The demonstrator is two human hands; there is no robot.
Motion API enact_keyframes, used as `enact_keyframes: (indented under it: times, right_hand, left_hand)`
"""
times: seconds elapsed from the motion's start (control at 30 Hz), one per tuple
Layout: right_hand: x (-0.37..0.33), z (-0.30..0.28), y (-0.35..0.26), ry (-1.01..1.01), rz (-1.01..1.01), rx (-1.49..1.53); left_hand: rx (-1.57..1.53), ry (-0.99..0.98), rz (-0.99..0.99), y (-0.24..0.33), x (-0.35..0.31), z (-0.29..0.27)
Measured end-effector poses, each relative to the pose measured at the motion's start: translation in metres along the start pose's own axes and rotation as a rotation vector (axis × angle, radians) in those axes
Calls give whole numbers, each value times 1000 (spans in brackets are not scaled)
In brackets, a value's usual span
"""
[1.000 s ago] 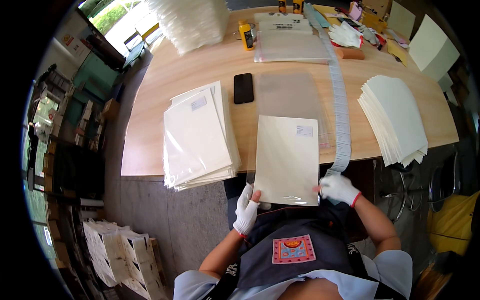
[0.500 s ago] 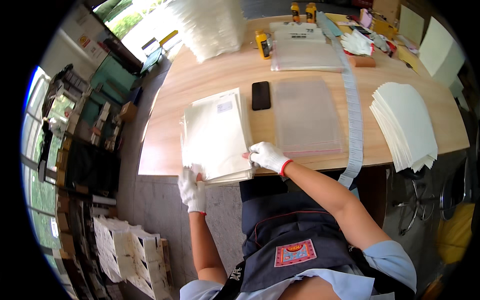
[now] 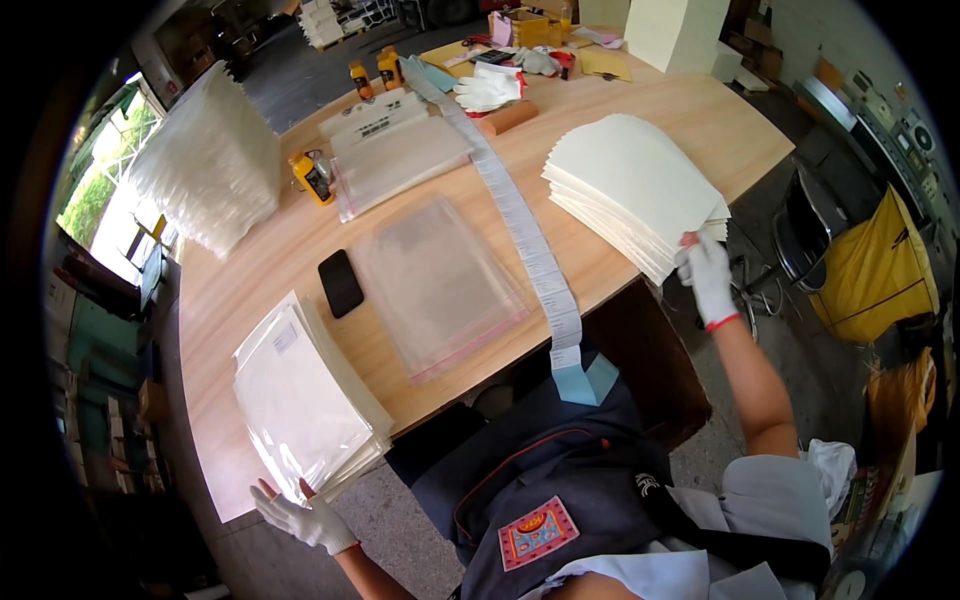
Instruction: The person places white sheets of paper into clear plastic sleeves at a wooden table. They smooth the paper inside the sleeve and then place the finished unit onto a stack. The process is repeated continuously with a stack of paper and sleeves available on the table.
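Note:
My left hand (image 3: 305,518), in a white knit glove with bare fingertips, is open with its fingers spread. It lies by the near corner of a stack of white sheets in clear plastic bags (image 3: 300,400), which carries a small label. My right hand (image 3: 706,280), gloved alike, is at the near edge of a fanned stack of white sheets (image 3: 635,180). Its fingers are drawn together at the corner of a sheet. Between the two stacks lies a pile of clear plastic bags (image 3: 435,285) with a pinkish edge strip.
A black phone (image 3: 341,284) lies beside the bags. A long strip of labels (image 3: 520,232) runs across the table (image 3: 600,75) and over its front edge. Farther back are more bags (image 3: 400,160), yellow bottles (image 3: 312,180), white gloves (image 3: 488,88) and a tall wrapped plastic stack (image 3: 215,160).
My right hand has left the bagged stack and moved right to the fanned sheets. My left hand has let go of the bagged stack and spread its fingers. The view has swung right.

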State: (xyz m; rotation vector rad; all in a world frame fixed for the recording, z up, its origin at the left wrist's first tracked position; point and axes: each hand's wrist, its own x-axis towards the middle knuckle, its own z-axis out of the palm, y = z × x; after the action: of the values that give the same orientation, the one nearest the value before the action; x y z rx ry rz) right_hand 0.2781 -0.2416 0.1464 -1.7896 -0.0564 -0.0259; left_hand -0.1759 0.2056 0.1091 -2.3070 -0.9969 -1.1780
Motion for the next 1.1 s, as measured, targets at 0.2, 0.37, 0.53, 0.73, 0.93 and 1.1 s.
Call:
enact_keyframes:
  times: [0.2,0.37,0.53,0.73,0.93,1.1]
  right_hand:
    - [50,-44,21,-78,418,2]
    - [63,-42,24,-20,502,126]
    - [76,-44,18,15,440,398]
    - [121,-50,31,14,550,707]
    - [134,-50,8,82,535,641]
    - [110,-44,19,-92,337,833]
  left_hand:
    - [-325,-11,45,77,34,1]
    - [-785,-132,98,142,34,20]
    - [-716,-688,347,200,43,57]
    - [-451,-836,454,236,29,109]
    - [-314,-1030,477,256,63,117]
    - [-325,-1001,278,247,62,144]
